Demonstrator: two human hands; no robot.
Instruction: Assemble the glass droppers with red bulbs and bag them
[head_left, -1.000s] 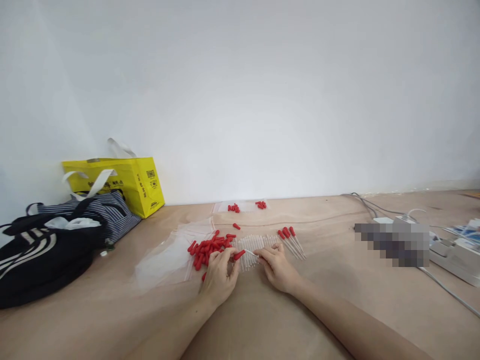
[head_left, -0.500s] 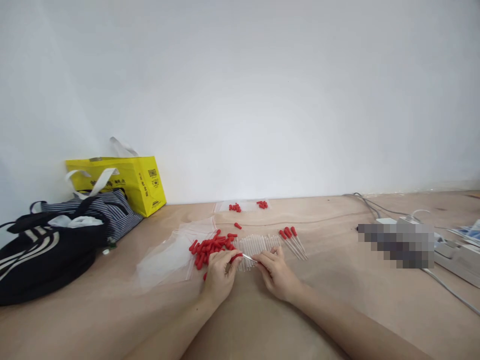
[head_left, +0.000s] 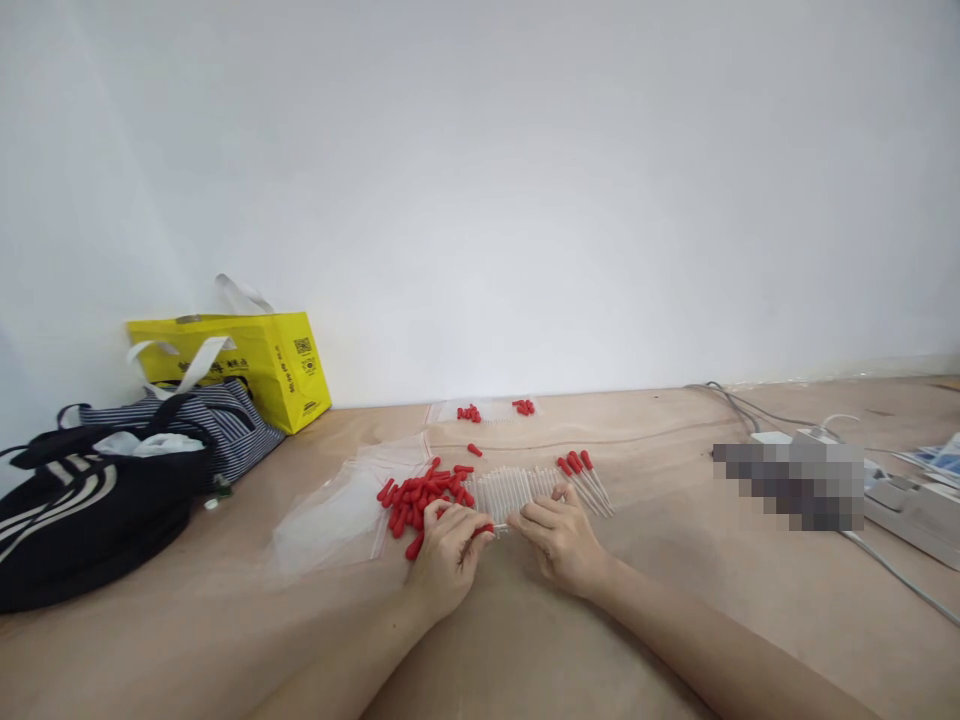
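Observation:
Between my fingers is a dropper, its red rubber bulb at the left end and its clear glass tube pointing right. My left hand is closed on the bulb. My right hand pinches the tube, and its fingers hide most of it. A heap of loose red bulbs lies just beyond my left hand. Behind both hands is a row of clear glass tubes. Three droppers with red bulbs lie side by side right of the row.
Clear plastic bags lie left of the heap. Another bag with red bulbs rests by the wall. A yellow bag, a striped bag and a black bag stand left. Cables and a power strip are at right.
Both hands have come slightly lower and toward me, still on the same dropper. The tube now lies more level, and less of it shows between my fingers.

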